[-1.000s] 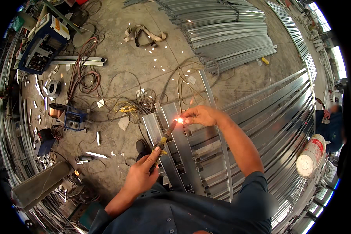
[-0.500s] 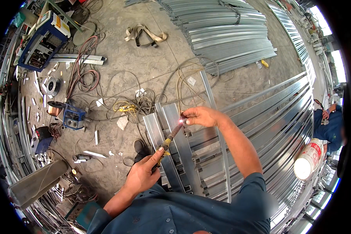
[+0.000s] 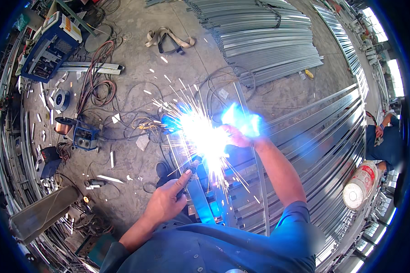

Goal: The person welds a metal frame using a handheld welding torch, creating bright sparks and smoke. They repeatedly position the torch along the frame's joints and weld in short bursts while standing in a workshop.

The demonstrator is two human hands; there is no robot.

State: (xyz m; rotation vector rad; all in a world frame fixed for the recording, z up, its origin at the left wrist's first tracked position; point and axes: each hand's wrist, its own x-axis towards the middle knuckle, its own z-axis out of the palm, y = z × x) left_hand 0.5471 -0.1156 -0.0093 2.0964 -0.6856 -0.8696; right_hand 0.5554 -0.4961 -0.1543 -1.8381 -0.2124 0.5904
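Note:
My left hand point(image 3: 165, 201) is closed round the handle of a welding torch point(image 3: 193, 164), thumb laid along its top. At the torch's tip a white-blue welding arc point(image 3: 204, 134) burns and throws sparks all round. Close beside the glare is my right hand point(image 3: 238, 136); its fingers are partly washed out by the light, pinched at a small piece I cannot make out. Beneath both hands lie long galvanized steel channels point(image 3: 197, 193), set side by side across other steel lengths. The joint itself is hidden by the glare.
A blue wire feeder point(image 3: 84, 137) and a larger blue welding machine point(image 3: 50, 50) stand at left, among tangled cables point(image 3: 95, 88). Stacked steel profiles point(image 3: 269, 41) lie at the far side. At right are a white bucket point(image 3: 360, 185) and another person point(image 3: 387, 143).
The small glow at the torch tip has flared into a bright arc with flying sparks and blue light. Both my hands stay in nearly the same place.

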